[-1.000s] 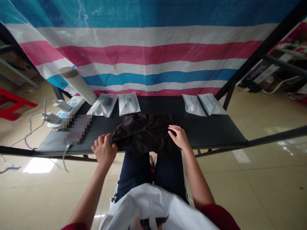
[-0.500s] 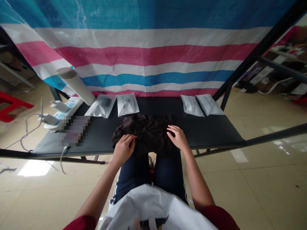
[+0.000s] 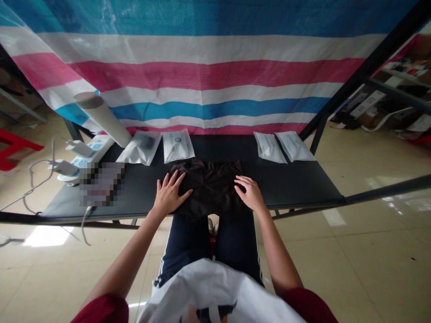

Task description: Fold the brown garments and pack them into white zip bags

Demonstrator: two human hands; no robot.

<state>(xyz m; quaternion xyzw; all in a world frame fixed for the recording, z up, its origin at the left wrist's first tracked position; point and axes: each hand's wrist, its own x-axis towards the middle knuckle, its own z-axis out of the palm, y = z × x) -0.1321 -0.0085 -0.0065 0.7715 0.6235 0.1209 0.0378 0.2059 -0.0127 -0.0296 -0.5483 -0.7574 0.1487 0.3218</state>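
A crumpled dark brown cloth (image 3: 212, 186), perhaps a garment, lies on the black table (image 3: 292, 181) and hangs over its near edge toward my lap. My left hand (image 3: 169, 194) rests flat with fingers spread over the cloth's left side. At the right edge of the cloth, my right hand (image 3: 248, 190) has its fingers stretched and slightly bent, touching the fabric with nothing visible held. How the cloth is folded cannot be made out in its dark creases.
White packets stand at the back: a left pair, with one packet (image 3: 178, 146), and a right pair, with another packet (image 3: 270, 147). On the left are a pale bottle (image 3: 103, 119), a power strip (image 3: 88, 159) with plugs, and a blurred-out device (image 3: 102, 184) on a cable. A striped sheet (image 3: 202, 72) hangs behind.
My left hand has gone from closed fingers at the cloth's left part to spread flat on it, a little to the left. The cloth's left edge is drawn in. My right hand stays put.
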